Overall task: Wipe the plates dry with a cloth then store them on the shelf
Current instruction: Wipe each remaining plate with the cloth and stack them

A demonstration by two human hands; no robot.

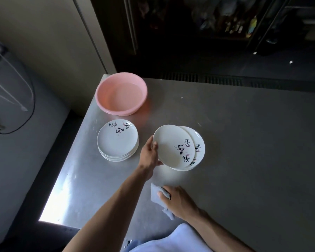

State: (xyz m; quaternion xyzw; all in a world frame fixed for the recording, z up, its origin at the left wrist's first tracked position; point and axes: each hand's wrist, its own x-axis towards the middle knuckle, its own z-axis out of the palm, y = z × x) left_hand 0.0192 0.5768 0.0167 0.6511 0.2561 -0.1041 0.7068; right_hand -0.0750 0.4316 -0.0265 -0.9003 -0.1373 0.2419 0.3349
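1. On the steel table (244, 142), your left hand (150, 153) gripped the near-left rim of a white plate (173, 146), holding it tilted over a short pile of plates (198, 140).
2. Your right hand (178, 199) pinched a pale folded cloth (155, 193) against the tabletop. It sat nearer you than the plate and apart from it, so a wipe would likely mean bringing the cloth up and forward onto the dish face.
3. Round, shallow and glazed, the plates bore brushed lettering and would probably be slippery if wet.
4. A taller pile (116, 140) stood to the left, near a pink plastic basin (120, 93).
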